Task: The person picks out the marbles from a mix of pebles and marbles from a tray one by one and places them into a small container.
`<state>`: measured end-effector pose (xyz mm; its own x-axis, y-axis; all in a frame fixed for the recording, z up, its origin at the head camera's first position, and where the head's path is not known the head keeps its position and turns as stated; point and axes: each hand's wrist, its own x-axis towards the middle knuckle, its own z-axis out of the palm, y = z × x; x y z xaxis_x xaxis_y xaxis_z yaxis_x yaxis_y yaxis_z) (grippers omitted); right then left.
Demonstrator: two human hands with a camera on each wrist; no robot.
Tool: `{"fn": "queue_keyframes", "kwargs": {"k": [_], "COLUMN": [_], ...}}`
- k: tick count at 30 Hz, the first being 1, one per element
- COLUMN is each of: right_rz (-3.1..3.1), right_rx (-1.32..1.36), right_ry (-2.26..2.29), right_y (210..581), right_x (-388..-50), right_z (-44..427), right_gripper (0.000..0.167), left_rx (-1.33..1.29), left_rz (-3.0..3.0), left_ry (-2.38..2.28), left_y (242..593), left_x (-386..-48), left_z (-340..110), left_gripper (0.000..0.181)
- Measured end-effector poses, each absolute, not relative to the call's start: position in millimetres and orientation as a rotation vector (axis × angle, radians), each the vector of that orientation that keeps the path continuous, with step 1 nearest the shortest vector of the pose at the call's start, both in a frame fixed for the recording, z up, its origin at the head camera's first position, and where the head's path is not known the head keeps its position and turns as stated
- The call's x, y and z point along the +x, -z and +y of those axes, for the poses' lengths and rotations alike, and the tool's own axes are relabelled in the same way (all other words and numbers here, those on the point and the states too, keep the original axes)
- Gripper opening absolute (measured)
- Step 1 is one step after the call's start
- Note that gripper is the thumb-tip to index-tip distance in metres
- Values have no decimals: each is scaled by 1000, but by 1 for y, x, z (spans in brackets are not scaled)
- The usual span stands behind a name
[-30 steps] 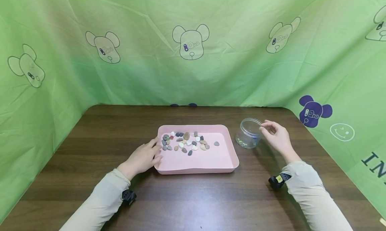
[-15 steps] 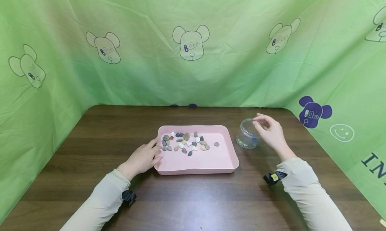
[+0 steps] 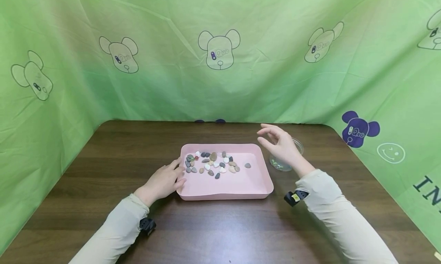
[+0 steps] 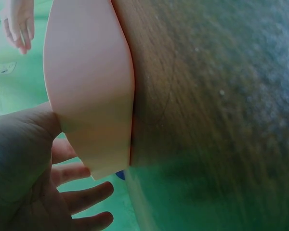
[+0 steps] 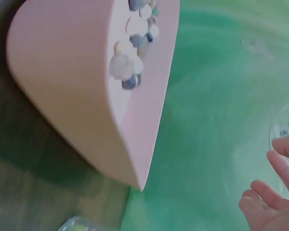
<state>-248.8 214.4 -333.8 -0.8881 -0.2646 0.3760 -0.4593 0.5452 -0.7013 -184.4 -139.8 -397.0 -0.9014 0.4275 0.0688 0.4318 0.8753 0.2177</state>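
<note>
My left hand (image 3: 163,183) holds the left rim of a pink tray (image 3: 231,185). In the left wrist view its thumb reaches behind the tray's wall, while the outer fingers stay outside. Several pebbles (image 3: 213,156), grey, white and tan, lie mostly in the tray's left and middle; a lone grey pebble (image 3: 247,165) sits farther right. My right hand (image 3: 283,146) hovers beyond the tray's right edge, thumb and fingers apart, with nothing visible between them. Partly behind it stands a clear jar (image 3: 283,166), with small greenish pieces at its bottom.
A brown wooden table (image 3: 131,141) carries the tray and jar. Green cloth (image 3: 262,84) with printed mouse heads encloses the back and sides. Each wrist wears a small black camera (image 3: 147,225).
From the jar's rim, my right hand has moved left toward the tray, and it now covers part of the jar. The left hand, tray and pebbles have kept their places.
</note>
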Motion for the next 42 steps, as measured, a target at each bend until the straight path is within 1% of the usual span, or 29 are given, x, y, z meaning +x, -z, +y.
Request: {"fn": "queue_keyframes", "kwargs": {"k": [13,19,29,34,42], "right_rz": [-2616,-2634,-2703,-2716,-2754], "right_rx": [856,1005,1177,1275,1279], "right_ry": [-1244,-1226,-1297,-1219,-1197], "right_y": [325,325,340,349,360], "right_x": [-255,-256,-272,-281,-292], "right_z": [166,148,124,113,97], "right_gripper": [17,19,19,22,21], "left_rx": [-707,-698,-709,-721,-711], "left_rz": [-2998,-3017,-3005,-2988,-3013], "left_ry": [371,368,368,360,365], "left_y": [398,397,397,398,397], "left_x": [-185,-185,-185,-185,-185], "left_z": [-140,-140,-140,-140,-140], "left_gripper": [39,40,39,38,39]}}
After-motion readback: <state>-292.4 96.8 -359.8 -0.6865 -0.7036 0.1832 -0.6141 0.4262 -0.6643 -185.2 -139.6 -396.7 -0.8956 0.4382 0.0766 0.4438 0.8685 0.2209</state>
